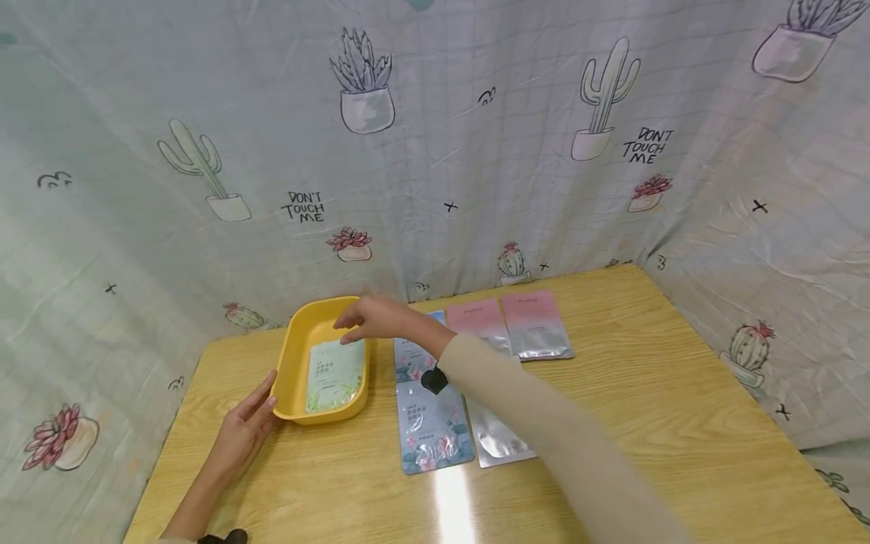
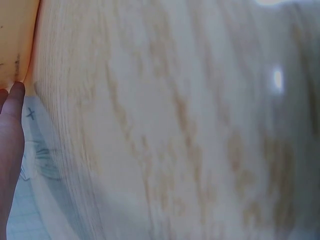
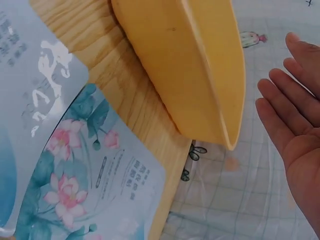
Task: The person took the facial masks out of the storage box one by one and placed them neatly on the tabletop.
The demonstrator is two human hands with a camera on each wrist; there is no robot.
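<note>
A yellow plastic bin (image 1: 284,378) stands on the left part of the table. Inside it lies a pale green flat sachet (image 1: 334,374) with a leaf print. My left hand (image 1: 248,432) rests its extended fingers against the bin's left wall near the front corner. In the left wrist view, only a strip of that hand (image 2: 11,135) shows, touching the bin. Over the back right of the bin hovers my right hand (image 1: 374,316), fingers loosely extended. The right wrist view shows its palm (image 3: 305,145) holding nothing, beyond the bin's rim.
Right of the bin lie two blue lotus-print sachets (image 1: 435,427), one behind the other. Farther right are pink-and-silver sachets (image 1: 537,325) and a silver one (image 1: 499,434), partly covered by my right sleeve (image 1: 544,423). A cactus-print curtain (image 1: 435,166) hangs behind the wooden table (image 1: 652,408).
</note>
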